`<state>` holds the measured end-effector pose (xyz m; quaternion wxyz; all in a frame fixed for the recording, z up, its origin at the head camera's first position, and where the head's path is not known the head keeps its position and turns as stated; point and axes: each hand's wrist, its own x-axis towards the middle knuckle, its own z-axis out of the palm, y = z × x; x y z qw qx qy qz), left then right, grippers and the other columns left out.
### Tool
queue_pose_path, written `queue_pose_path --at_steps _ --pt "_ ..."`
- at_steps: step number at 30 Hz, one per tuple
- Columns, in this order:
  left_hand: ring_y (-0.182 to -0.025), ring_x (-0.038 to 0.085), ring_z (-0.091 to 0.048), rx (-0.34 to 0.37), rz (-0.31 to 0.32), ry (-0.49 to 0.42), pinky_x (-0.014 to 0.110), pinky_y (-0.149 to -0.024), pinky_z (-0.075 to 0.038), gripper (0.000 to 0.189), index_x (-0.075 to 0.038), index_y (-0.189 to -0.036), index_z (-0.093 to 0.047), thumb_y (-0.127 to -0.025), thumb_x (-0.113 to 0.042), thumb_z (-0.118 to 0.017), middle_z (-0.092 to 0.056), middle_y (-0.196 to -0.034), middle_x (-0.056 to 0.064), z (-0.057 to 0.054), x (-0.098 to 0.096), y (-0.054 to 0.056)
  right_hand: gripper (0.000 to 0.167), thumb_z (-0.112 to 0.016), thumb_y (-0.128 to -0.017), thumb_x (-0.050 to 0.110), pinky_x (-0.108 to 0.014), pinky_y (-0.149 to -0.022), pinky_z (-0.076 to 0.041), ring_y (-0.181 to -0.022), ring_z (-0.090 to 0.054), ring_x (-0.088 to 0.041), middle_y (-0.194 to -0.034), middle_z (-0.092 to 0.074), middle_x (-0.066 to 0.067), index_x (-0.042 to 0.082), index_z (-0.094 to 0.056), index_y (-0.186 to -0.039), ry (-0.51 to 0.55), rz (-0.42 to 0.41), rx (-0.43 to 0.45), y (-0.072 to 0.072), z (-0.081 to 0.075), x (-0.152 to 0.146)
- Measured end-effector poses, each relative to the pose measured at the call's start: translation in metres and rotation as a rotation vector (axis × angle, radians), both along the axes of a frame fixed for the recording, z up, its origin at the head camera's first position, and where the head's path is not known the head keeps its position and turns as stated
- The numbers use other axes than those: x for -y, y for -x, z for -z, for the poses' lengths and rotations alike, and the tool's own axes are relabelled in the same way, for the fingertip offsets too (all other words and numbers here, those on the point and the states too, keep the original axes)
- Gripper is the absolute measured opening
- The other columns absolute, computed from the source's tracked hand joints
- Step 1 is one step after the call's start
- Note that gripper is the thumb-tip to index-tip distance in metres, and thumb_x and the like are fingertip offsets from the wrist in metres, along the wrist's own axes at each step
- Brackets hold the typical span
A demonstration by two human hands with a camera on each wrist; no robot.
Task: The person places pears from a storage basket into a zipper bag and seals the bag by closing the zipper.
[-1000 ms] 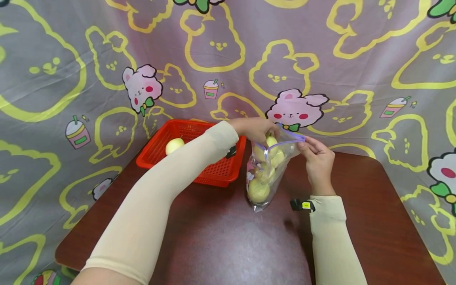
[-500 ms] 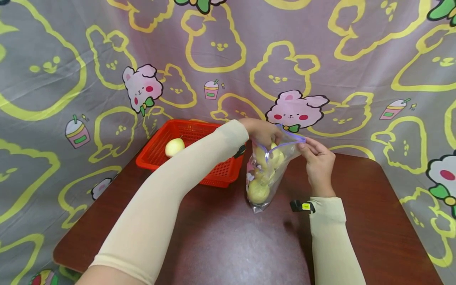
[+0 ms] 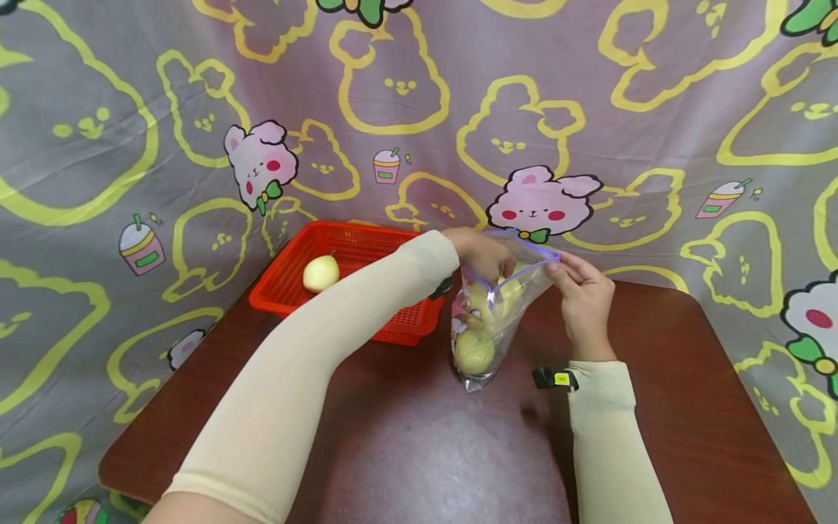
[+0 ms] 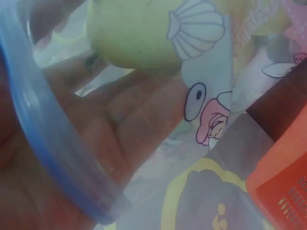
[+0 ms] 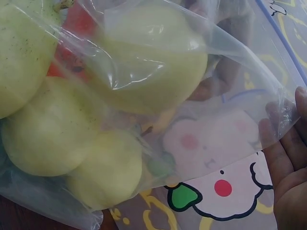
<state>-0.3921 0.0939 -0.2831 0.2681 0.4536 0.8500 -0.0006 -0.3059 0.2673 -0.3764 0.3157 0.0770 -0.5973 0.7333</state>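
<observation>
A clear zip bag (image 3: 479, 381) with a purple zip strip and cartoon prints stands upright on the table, holding several pale yellow pears (image 5: 48, 127). My left hand (image 3: 486, 255) reaches inside through its open mouth. There its fingers (image 4: 144, 108) hold a pear (image 5: 148, 67) high in the bag, above the others. The bag's film partly blurs that grip. At the mouth's right corner, my right hand (image 3: 585, 302) pinches the edge between thumb and fingers, keeping it spread.
Left of the bag sits a red perforated basket (image 3: 262, 300), with one pear (image 3: 321, 274) in it. My left forearm crosses over its front. A patterned cloth (image 3: 419, 160) hangs behind the brown table (image 3: 406, 437).
My left hand has moved right and down into the bag, taking the pear lower inside. My right hand stays at the bag's corner.
</observation>
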Motion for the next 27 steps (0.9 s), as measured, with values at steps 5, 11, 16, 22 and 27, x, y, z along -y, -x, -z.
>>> queue_pose_path --at_steps 5,11,16,22,27 --pt "-0.108 0.013 -0.048 0.004 0.01 0.083 0.026 -0.083 -0.045 0.04 -0.019 -0.133 -0.056 -0.093 -0.021 -0.059 -0.053 -0.123 -0.002 -0.004 0.002 -0.005 0.031 -0.077 -0.08 0.001 -0.022 -0.076 -0.053 -0.078 -0.07 -0.01 -0.084 -0.074 -0.002 -0.012 -0.069 -0.108 -0.014 0.009 -0.001 0.0 0.0 0.0" --pt "-0.105 0.015 -0.048 0.01 0.083 0.159 0.025 -0.082 -0.041 0.03 -0.017 -0.124 -0.06 -0.095 -0.021 -0.055 -0.055 -0.118 0.001 -0.012 0.005 -0.004 0.03 -0.077 -0.08 0.001 -0.023 -0.076 -0.054 -0.077 -0.07 -0.011 -0.084 -0.073 -0.003 -0.011 -0.069 -0.107 -0.002 0.001 0.002 0.0 0.0 0.0" --pt "-0.099 0.018 -0.059 0.2 -0.087 0.213 0.03 -0.081 -0.051 0.04 -0.015 -0.128 -0.059 -0.092 -0.032 -0.067 -0.058 -0.12 0.002 -0.02 0.012 -0.001 0.028 -0.077 -0.08 -0.001 -0.023 -0.077 -0.054 -0.077 -0.07 -0.011 -0.084 -0.073 -0.004 -0.01 -0.07 -0.107 0.006 -0.017 0.004 0.0 -0.001 0.0" --pt "-0.077 0.024 -0.065 0.281 -0.221 0.278 0.034 -0.07 -0.054 0.034 -0.015 -0.119 -0.06 -0.092 -0.032 -0.067 -0.061 -0.113 0.011 -0.03 0.016 0.0 0.03 -0.077 -0.08 -0.001 -0.022 -0.076 -0.053 -0.075 -0.07 -0.011 -0.083 -0.073 -0.003 -0.012 -0.069 -0.107 0.009 -0.009 0.007 0.0 -0.001 0.0" --pt "-0.078 0.025 -0.066 0.283 -0.241 0.261 0.035 -0.072 -0.055 0.037 -0.015 -0.122 -0.059 -0.091 -0.033 -0.068 -0.061 -0.114 0.011 -0.029 0.017 -0.003 0.032 -0.077 -0.081 0.0 -0.023 -0.075 -0.054 -0.075 -0.07 -0.011 -0.084 -0.073 -0.004 -0.013 -0.068 -0.108 0.01 -0.008 -0.004 0.001 0.0 0.0"
